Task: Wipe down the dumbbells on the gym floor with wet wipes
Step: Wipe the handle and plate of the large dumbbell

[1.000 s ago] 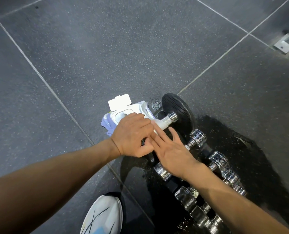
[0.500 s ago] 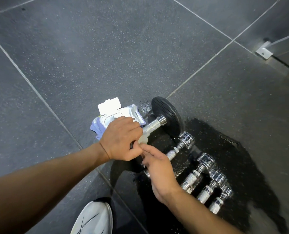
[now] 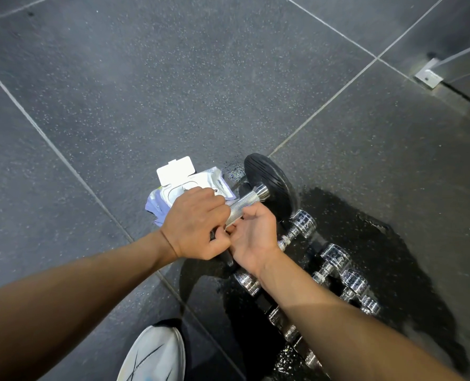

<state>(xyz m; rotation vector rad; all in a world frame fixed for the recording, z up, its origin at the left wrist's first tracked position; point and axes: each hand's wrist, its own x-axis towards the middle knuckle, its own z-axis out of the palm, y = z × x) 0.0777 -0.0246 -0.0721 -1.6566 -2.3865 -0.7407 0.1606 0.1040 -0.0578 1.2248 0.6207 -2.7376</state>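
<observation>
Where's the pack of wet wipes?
In the head view, the wet wipes pack lies mid-frame on the floor, partly hidden by the left hand, left of the black dumbbell.

Near end of the large dumbbell (image 3: 246,201) and part of the wipes pack (image 3: 173,174) lie hidden under the left hand (image 3: 195,224). The right hand (image 3: 251,237) has its fingertips concealed. Its forearm masks several small dumbbells (image 3: 335,257). The shoe (image 3: 154,353) is cropped by the lower edge.
</observation>
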